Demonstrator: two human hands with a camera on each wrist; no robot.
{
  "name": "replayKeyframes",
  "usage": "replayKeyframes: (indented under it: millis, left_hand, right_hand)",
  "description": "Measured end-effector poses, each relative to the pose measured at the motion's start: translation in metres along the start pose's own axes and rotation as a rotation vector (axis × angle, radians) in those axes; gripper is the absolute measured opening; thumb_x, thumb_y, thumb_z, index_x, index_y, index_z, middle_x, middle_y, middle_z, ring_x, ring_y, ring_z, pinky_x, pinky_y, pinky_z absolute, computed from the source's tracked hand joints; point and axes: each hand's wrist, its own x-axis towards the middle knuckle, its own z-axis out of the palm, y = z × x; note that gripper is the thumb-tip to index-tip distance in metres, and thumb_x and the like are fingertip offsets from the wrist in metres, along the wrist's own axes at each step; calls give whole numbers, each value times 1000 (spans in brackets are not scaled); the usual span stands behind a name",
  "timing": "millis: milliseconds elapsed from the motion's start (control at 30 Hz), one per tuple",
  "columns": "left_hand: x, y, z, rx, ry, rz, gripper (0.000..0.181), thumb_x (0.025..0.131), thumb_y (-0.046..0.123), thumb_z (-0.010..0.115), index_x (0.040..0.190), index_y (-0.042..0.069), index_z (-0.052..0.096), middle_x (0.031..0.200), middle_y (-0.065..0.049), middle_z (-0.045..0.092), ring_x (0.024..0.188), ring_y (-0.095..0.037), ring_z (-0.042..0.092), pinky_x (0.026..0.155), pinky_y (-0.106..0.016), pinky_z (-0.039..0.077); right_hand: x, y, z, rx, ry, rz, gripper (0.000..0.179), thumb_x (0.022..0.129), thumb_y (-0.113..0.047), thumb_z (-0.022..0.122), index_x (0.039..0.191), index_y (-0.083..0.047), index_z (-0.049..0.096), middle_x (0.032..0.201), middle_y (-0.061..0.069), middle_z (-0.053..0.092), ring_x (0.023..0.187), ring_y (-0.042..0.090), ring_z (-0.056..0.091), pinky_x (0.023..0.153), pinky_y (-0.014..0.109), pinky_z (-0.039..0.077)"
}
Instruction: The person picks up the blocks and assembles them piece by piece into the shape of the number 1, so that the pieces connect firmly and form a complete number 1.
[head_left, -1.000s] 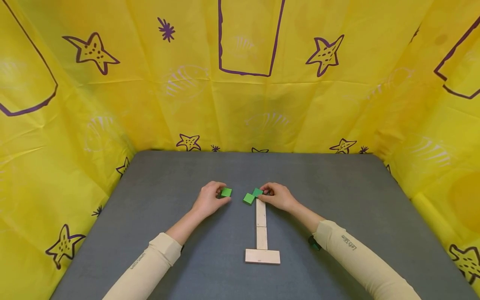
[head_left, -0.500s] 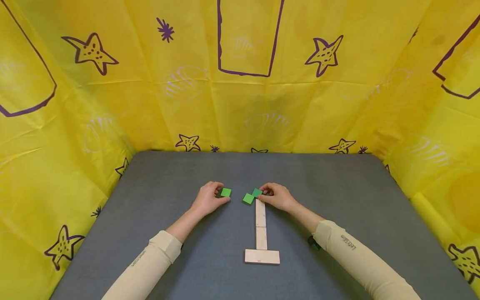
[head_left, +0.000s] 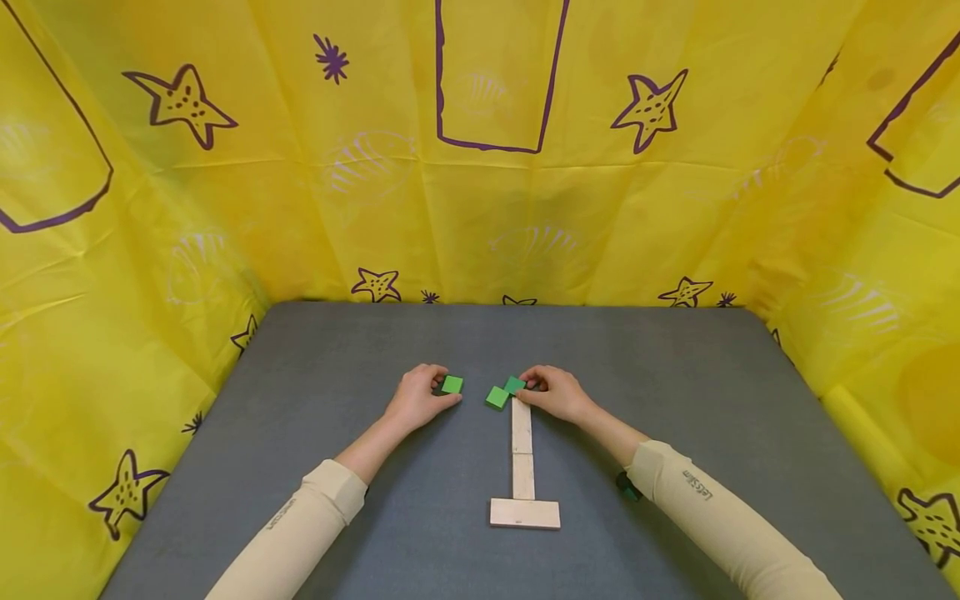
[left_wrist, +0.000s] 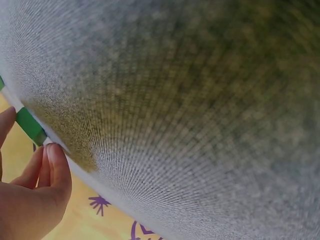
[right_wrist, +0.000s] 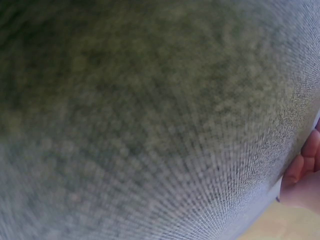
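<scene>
On the grey table, my left hand (head_left: pixel 418 395) has its thumb and fingers curled about a light green square block (head_left: pixel 452 384). The left wrist view shows that block (left_wrist: pixel 31 126) between the thumb tip and the fingertips. My right hand (head_left: pixel 557 392) pinches a darker green block (head_left: pixel 513 385) at its right side, the thumb over its near corner. Another light green block (head_left: pixel 497 397) sits tilted against it, corner by corner. Below them runs a column of two pale wooden planks (head_left: pixel 522 450), meeting a crosswise plank (head_left: pixel 525 513). The right wrist view shows curled fingers (right_wrist: pixel 295 167) but no block.
The dark grey table (head_left: pixel 337 342) extends around the blocks on all sides. A yellow cloth (head_left: pixel 480 217) with purple starfish drawings hangs behind its far edge and along both sides. Beige sleeves (head_left: pixel 300 525) cover both forearms.
</scene>
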Motion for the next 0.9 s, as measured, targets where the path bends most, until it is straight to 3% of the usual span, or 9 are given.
replayKeyframes:
  millis: [233, 900]
  left_hand:
    - [-1, 1, 0, 11, 7, 10, 43, 81, 22, 80, 114, -1, 66, 100, -12, 63, 92, -26, 59, 82, -42, 49]
    - [-7, 2, 0, 1, 21, 43, 38, 79, 20, 81, 110, 1, 69, 94, -9, 63, 86, -22, 59, 77, -39, 50]
  right_hand:
    - [2, 4, 1, 2, 13, -39, 26, 87, -22, 72, 106, -5, 69, 89, 2, 62, 75, 13, 50, 67, 28, 41]
    - [0, 1, 1, 13, 13, -17, 26, 87, -23, 72, 107, -6, 69, 90, 1, 62, 75, 14, 50, 68, 29, 42]
